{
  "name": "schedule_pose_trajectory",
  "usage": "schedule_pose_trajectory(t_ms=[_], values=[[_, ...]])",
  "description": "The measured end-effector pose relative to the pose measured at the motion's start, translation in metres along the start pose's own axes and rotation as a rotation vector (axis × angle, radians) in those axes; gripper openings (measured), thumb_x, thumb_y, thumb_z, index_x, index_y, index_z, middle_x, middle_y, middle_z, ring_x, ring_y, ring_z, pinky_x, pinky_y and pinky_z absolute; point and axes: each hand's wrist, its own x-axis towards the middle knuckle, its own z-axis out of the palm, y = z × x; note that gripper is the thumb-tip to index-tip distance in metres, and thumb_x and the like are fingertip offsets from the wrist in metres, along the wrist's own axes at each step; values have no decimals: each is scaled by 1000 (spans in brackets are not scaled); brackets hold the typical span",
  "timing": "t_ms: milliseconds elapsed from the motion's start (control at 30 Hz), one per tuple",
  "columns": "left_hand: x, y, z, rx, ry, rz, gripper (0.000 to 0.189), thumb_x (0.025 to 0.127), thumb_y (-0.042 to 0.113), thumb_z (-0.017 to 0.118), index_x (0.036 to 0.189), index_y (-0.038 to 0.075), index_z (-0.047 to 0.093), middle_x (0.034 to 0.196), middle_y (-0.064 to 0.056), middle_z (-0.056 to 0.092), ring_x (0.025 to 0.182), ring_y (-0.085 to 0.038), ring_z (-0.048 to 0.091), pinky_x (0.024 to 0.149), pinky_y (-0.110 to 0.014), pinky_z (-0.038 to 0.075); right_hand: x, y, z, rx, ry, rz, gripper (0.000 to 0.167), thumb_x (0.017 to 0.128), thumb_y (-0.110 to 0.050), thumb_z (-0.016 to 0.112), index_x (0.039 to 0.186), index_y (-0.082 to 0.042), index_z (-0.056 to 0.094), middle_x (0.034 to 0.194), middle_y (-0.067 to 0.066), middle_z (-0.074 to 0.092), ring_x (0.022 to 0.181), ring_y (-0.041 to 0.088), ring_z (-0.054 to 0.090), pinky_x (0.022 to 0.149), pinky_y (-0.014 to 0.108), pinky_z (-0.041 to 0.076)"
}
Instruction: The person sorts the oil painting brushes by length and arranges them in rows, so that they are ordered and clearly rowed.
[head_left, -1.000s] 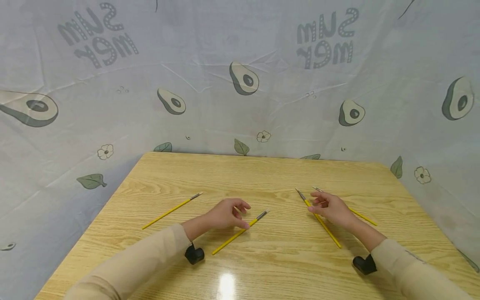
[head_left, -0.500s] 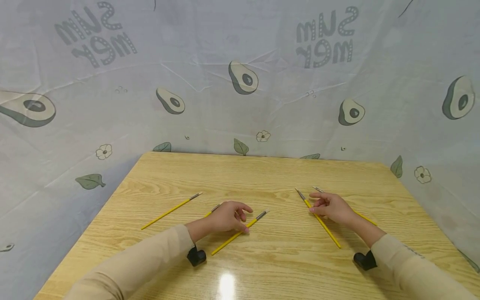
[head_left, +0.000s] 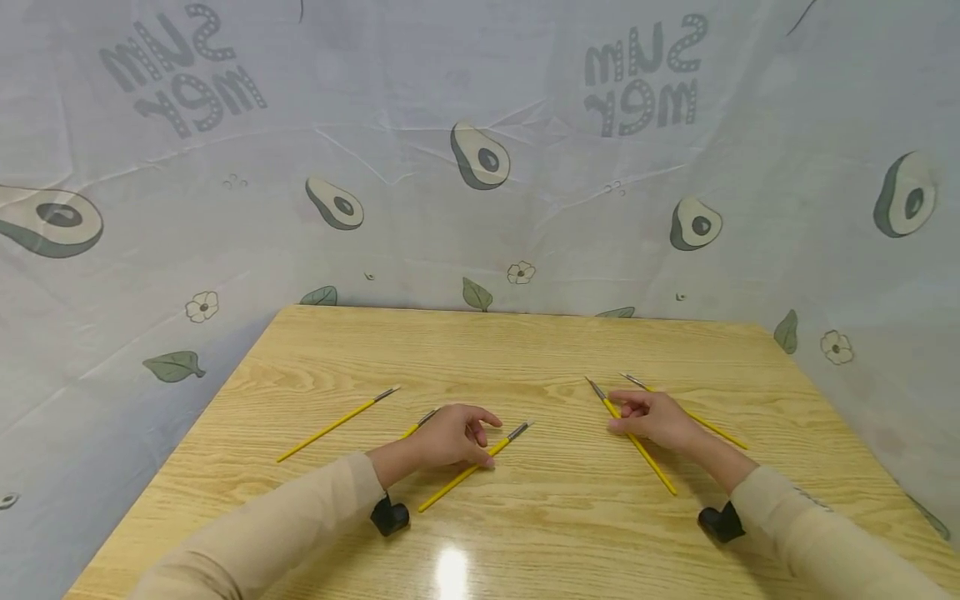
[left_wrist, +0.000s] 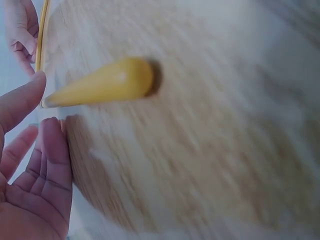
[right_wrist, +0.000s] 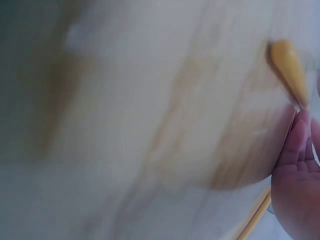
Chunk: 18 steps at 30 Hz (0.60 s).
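Note:
Two yellow-handled paintbrushes lie under the hands on the table. My left hand [head_left: 452, 436] is over the left paintbrush [head_left: 457, 483], its thumb overlapping the handle in the head view. From the left wrist, thumb [left_wrist: 22, 102] and fingers [left_wrist: 52, 160] stand apart on either side of that handle [left_wrist: 110, 82]. My right hand [head_left: 660, 418] hovers around the upper part of the other paintbrush [head_left: 651, 458], with thumb and index finger spread across it. In the right wrist view its handle end [right_wrist: 290, 67] points toward the camera, and the thumb is mostly cut off.
Another paintbrush [head_left: 337, 427] lies at the left of the wooden table [head_left: 450, 350]. One more paintbrush [head_left: 422, 421] shows partly behind the left wrist, and another paintbrush [head_left: 716, 427] passes behind the right hand. A patterned cloth [head_left: 405, 225] hangs behind the table's far edge.
The left hand has shifted slightly right, and the tip of a paintbrush now shows behind its wrist. The right index finger has straightened a little. The paintbrushes have stayed in place.

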Motion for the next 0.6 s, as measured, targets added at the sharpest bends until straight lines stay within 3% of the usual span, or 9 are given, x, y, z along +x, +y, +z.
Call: schedule_pose_trajectory(t_ms=[200,600], values=[[1,2,2,12,9,13,45,74,13,86,115,9,69,80,-1,61,66,-12,53,61,-24,44,1,1,2,-29,0,3,62,89,-21,74,139,6,48,97,10,55,81,22,45,61,25,40],[3,2,4,22,12,-4,37,76,9,84,111,10,72,77,0,62,63,-12,53,57,-24,45,2,-1,3,-49,6,0,59,88,-19,74,136,7,51,90,8,54,77,21,44,59,26,38]])
